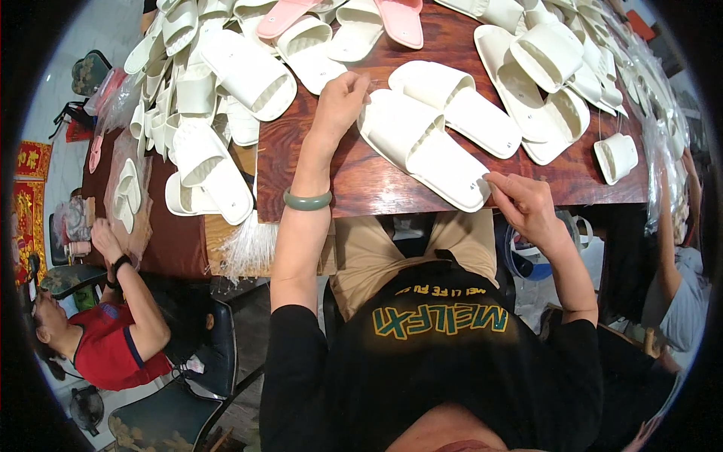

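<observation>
Two white slide slippers lie side by side in front of me on the brown wooden table. The nearer white slipper slants down to the right, its heel reaching the table's front edge. My right hand pinches that heel between thumb and fingers. By the toe end, my left hand is closed with its fingertips pressed together; whatever they hold, if anything, is too small to make out. Just behind, the second white slipper rests partly alongside the first.
Heaps of white slippers rise at the left, with more slippers at the far right. Pink slippers lie at the back. White strands hang at the table's left corner. A person in red works at the left; another person's arm shows at the right.
</observation>
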Action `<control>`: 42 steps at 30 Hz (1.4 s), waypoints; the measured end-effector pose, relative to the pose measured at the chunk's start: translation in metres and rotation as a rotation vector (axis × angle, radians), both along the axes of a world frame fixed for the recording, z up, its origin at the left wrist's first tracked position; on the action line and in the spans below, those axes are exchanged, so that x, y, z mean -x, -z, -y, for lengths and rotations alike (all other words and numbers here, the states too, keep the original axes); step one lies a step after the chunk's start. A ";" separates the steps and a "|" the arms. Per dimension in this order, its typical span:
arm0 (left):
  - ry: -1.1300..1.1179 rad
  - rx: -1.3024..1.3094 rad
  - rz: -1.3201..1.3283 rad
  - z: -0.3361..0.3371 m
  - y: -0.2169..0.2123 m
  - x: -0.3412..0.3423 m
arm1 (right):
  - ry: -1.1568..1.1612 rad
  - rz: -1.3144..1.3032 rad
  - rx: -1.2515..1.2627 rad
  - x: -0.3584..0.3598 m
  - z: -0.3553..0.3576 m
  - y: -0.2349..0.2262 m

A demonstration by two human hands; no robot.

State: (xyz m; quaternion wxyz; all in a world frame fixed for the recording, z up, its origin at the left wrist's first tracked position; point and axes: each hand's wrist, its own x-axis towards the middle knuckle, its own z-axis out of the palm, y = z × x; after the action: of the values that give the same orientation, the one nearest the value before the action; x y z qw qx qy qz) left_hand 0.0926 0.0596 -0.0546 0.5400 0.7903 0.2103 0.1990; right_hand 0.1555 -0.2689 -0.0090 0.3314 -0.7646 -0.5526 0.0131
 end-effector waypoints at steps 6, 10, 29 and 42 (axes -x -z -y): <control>-0.005 -0.049 0.025 -0.002 0.007 -0.003 | -0.082 0.102 0.115 -0.003 0.003 0.000; -0.014 -0.077 0.024 -0.004 0.006 -0.002 | -0.081 0.149 0.145 -0.006 -0.002 -0.001; -0.118 -0.063 -0.064 0.002 -0.012 0.010 | -0.077 0.374 0.010 -0.021 -0.105 0.031; -0.043 -0.191 -0.118 -0.003 -0.016 -0.018 | -0.051 0.319 -0.032 -0.024 -0.110 0.035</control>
State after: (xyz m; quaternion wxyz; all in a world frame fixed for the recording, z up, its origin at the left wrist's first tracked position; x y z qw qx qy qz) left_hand 0.1102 0.0626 -0.0382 0.4443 0.8440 0.2387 0.1827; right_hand 0.1800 -0.1587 -0.0444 0.2511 -0.7373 -0.6176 -0.1090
